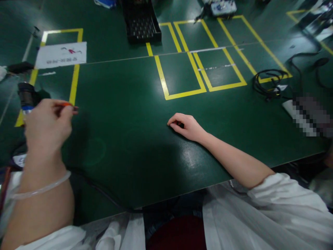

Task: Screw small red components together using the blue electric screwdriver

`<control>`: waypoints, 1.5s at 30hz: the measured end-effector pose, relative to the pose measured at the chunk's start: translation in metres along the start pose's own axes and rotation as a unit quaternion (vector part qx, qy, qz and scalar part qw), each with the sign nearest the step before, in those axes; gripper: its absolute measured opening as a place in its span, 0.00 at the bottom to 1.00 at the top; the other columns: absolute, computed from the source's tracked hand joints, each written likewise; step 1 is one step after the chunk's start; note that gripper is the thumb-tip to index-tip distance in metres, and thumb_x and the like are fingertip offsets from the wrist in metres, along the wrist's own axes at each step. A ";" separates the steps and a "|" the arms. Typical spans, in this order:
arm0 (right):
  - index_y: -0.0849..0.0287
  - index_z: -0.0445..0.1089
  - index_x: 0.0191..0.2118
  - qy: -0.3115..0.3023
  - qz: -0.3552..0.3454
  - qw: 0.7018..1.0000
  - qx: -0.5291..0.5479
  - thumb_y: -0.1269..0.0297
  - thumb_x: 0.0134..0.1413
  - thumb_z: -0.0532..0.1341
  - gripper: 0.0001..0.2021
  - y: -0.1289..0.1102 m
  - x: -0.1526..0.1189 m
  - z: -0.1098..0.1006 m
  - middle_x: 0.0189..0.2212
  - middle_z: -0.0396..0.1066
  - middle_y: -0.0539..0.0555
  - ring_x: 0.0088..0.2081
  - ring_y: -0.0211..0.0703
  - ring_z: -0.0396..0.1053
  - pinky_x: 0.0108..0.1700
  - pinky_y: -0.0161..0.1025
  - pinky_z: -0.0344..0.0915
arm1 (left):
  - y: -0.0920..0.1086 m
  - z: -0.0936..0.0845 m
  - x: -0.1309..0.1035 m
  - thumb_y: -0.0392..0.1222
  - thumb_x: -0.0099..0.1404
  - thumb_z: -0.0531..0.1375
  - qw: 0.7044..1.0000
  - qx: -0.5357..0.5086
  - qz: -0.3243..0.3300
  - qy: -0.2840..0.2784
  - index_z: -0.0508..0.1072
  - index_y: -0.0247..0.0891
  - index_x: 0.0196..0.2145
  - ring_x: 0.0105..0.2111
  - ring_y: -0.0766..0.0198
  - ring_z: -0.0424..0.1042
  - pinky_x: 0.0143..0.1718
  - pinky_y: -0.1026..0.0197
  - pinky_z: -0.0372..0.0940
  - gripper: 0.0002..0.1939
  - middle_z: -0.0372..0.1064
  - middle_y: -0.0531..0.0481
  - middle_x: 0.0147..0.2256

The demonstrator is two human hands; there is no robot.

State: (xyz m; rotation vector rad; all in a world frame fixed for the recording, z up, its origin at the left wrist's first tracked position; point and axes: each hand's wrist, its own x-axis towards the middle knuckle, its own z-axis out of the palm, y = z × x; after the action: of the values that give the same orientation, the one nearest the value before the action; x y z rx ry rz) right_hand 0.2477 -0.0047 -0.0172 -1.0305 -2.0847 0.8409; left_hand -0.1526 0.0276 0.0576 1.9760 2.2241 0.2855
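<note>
My left hand, with a clear band on its wrist, is raised at the left over the green table. Its thumb and index finger are pinched on a small orange-red piece; most of the piece is hidden by the fingers, so its kind does not show. Just behind that hand stands a dark cylinder with a blue band. My right hand rests on the table near the middle, fingers curled in and thumb against the fingertips. I see nothing in it.
Yellow tape outlines mark the table. A black tray stands at the back, and a white printed sheet lies at the left. Coiled black cable lies at the right, near a blurred-out object. Another cable runs along the front edge.
</note>
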 end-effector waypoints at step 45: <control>0.58 0.71 0.38 -0.012 0.045 0.982 0.185 0.58 0.64 0.63 0.08 -0.005 -0.003 0.006 0.31 0.71 0.49 0.31 0.37 0.68 0.35 0.36 0.65 | 0.148 0.091 -0.050 0.49 0.63 0.69 0.806 -0.475 0.192 -0.296 0.72 0.34 0.44 0.35 0.62 0.74 0.36 0.62 0.68 0.18 0.74 0.46 0.37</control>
State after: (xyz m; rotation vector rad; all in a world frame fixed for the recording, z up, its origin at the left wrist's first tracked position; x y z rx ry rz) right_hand 0.2427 -0.0105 -0.0175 -0.9175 -1.8169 1.2355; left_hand 0.0177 -0.0014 0.0042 1.5599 0.9449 0.5827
